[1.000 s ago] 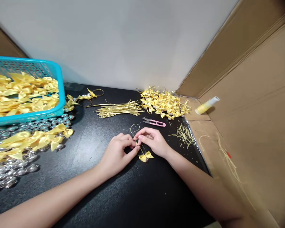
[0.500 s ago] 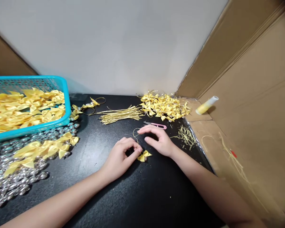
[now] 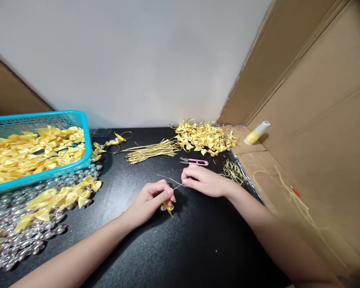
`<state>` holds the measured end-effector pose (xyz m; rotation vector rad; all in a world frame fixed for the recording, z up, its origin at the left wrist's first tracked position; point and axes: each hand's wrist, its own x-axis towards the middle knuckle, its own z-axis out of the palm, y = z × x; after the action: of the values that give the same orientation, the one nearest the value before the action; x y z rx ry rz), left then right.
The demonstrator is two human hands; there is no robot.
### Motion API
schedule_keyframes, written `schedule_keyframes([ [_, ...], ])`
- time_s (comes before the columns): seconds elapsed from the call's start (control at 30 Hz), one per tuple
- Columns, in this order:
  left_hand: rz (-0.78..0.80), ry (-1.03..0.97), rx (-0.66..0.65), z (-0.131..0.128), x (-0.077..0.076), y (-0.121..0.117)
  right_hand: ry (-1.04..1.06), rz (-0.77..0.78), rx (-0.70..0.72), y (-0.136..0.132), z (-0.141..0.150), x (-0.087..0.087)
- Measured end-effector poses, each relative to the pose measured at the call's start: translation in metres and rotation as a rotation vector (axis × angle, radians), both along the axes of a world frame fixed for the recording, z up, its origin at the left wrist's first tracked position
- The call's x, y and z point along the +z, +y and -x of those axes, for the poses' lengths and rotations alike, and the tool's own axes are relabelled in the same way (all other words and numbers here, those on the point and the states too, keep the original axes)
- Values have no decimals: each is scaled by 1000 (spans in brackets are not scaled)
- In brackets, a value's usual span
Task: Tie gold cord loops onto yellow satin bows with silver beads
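Note:
My left hand is closed in a pinch on a thin gold cord. Below its fingertips hangs a yellow ribbon bow, with a small shiny bead beside it, partly hidden by the fingers. To the right, my right hand pinches the other part of the cord, which stretches taut between the two hands. A loose cord end sticks out up and to the left. Just behind my right hand lie pink-handled thread snips, their blades pointing left.
A turquoise basket of yellow bows stands left, silver beads spread before it. Gold cords lie in a bundle at the back, beside a heap of finished bows. Cord scraps and a yellow-white tube are right.
My right hand has closed on the cord and pulled it right, so the loop is now drawn straight. The bow has shifted left and down with my left hand.

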<state>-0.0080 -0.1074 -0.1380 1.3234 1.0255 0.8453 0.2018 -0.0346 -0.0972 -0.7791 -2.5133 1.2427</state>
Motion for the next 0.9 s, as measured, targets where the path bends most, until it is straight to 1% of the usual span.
schedule_keyframes([
  [0.1, 25, -16, -1, 1, 0, 1, 185, 282, 71, 6, -8, 6],
  [0.17, 31, -21, -11, 1, 1, 1, 362, 463, 48, 10, -13, 7],
  [0.23, 41, -36, -23, 2, 2, 1, 504, 566, -11, 14, -18, 8],
  [0.27, 46, -49, -26, 2, 2, 1, 548, 579, -52, 16, -21, 9],
  [0.3, 46, -67, -19, 2, 2, 1, 560, 558, -101, 18, -23, 10],
  [0.33, 42, -91, 2, 3, 2, 1, 535, 501, -156, 20, -25, 11],
  [0.4, 20, -152, 89, 5, 4, 3, 390, 317, -258, 22, -29, 15],
  [0.43, 3, -182, 143, 7, 5, 6, 290, 227, -280, 21, -29, 17],
  [0.5, -3, -249, 290, 11, 8, 12, 118, 107, -249, 16, -27, 22],
  [0.6, 59, -314, 537, 17, 12, 22, -18, 11, -141, 3, -17, 26],
  [0.67, 92, -311, 625, 19, 13, 26, -86, -78, -124, -6, -9, 28],
  [0.7, 91, -290, 630, 19, 13, 27, -114, -108, -127, -10, -6, 29],
  [0.77, 66, -199, 598, 19, 11, 26, -139, -129, -140, -15, -2, 32],
  [0.9, -82, 91, 438, 18, 9, 19, -117, -153, -174, -24, 2, 38],
])
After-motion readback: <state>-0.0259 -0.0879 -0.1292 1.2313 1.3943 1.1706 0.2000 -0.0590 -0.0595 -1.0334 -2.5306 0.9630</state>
